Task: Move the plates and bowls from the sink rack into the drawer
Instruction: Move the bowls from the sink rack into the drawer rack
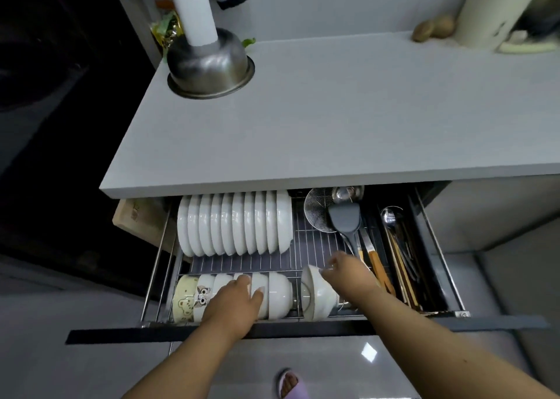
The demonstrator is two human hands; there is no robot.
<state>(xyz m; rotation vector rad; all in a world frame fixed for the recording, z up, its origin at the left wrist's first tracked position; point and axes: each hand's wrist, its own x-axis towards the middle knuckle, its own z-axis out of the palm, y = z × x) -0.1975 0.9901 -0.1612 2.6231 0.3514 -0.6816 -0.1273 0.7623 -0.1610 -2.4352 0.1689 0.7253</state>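
A white bowl (319, 292), glossy ceramic and rounded, sits tilted on its side in the lower middle of the frame, at the right end of the front row in the open drawer (303, 329). The right hand (348, 270) grasps it at the rim, fingers curled over the upper edge; the fingertips are blurred, so just how they pinch is hard to make out. To the left, the left hand (235, 303) lies on the row of bowls (272, 295), fingers spread and fairly straight, pressing against their smooth white sides and gripping nothing. These bowls stand on edge, nested one against another in a wire rack (303, 256) of thin metal rods. At the row's far left is a cream bowl (183, 300) with a printed pattern, and beside it one with an owl picture (203, 295), partly covered by the left hand.

Behind, in the middle of the frame, a row of white plates (235, 223) stands upright, their upper edges cut off by the grey countertop (303, 110). Right of them lie a wire mesh skimmer (318, 209), a dark grey spatula (345, 220) and wooden-handled utensils (378, 265); the cutlery compartment (403, 247) at the right is dim and its contents hard to sort.

Both forearms reach up from the bottom edge. In the upper left, an upturned steel bowl (209, 62) rests on the counter beneath a white roll (192, 7). A foot in a lilac slipper (289, 383) shows at the bottom.
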